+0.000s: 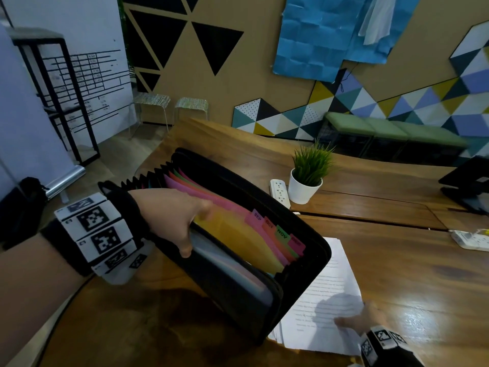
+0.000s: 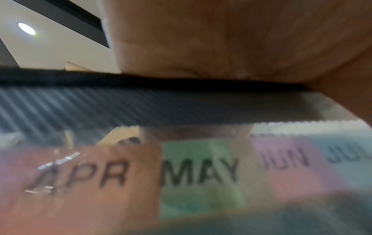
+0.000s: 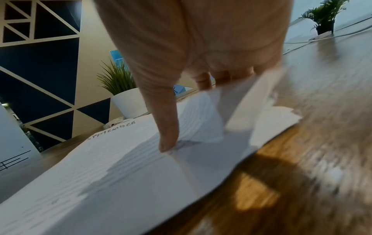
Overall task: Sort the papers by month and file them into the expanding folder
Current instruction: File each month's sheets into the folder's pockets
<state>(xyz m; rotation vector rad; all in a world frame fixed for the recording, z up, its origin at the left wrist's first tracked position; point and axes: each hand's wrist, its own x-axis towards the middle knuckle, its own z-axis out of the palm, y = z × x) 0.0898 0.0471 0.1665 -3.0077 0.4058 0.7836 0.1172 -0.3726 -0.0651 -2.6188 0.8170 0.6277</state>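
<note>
1. The expanding folder (image 1: 238,250) stands open on the wooden desk (image 1: 397,266), near the left side, with its coloured dividers fanned out.
2. The left hand (image 1: 172,215) grips the near wall of the folder from above: the thumb lies outside, and the fingers are curled down inside the first pocket.
3. Month tabs (image 1: 280,234) at the right end of the folder read SEP, OCT, NOV and one more that is blurred; the left wrist view shows APR, MAY, JUN and JUL close up.
4. The stack of papers (image 1: 330,295) lies flat on the desk, touching the right end of the folder.
5. The right hand (image 1: 365,319) is at the near right corner of the stack. Its thumb presses on the top sheet and the fingers (image 3: 203,81) curl under a lifted corner, so it pinches paper.
6. Far from the stack stand a white potted plant (image 1: 307,178) and, just left of it, a white power strip (image 1: 279,192).
7. At the far right edge are a black stand (image 1: 468,186) and a second white strip (image 1: 471,239).
</note>
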